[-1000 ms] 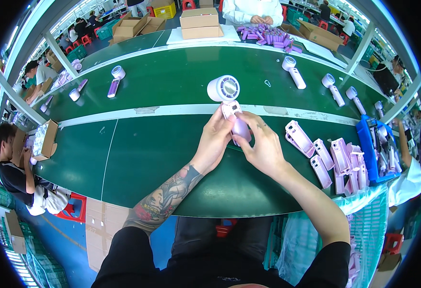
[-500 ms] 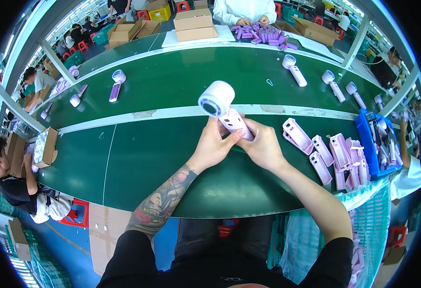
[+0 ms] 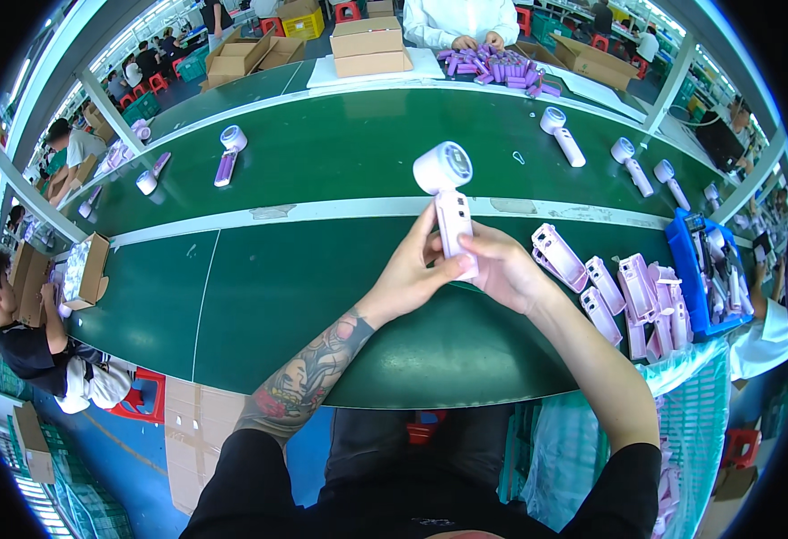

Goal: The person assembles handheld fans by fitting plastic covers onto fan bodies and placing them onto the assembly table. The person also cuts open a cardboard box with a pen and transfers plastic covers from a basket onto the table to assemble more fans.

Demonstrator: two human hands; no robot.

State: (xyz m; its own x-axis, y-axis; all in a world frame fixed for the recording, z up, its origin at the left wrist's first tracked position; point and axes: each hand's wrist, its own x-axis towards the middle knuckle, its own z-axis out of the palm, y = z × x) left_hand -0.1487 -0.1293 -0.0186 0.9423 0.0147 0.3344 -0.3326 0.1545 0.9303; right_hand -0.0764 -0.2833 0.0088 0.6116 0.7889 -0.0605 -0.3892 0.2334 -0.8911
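Note:
Over the green workbench I hold a pale lilac handheld fan, its round head up and its handle toward me. My left hand is wrapped round the left side of the handle, with the thumb at its lower end. On the handle's other side my right hand grips it, thumb across the front. Two small dark openings show on the front of the handle. To the right of my right hand lie several loose lilac handle shells, some stacked on each other.
A blue bin of fan parts stands at the right. Beyond a pale rail, several fans lie on the green belt. Across it a person handles purple cylinders. An open carton sits at the left.
The fan has turned in my hands, its head swinging right and the handle coming more upright. My right hand's fingers have shifted on the handle. Fans on the belt have moved slightly right.

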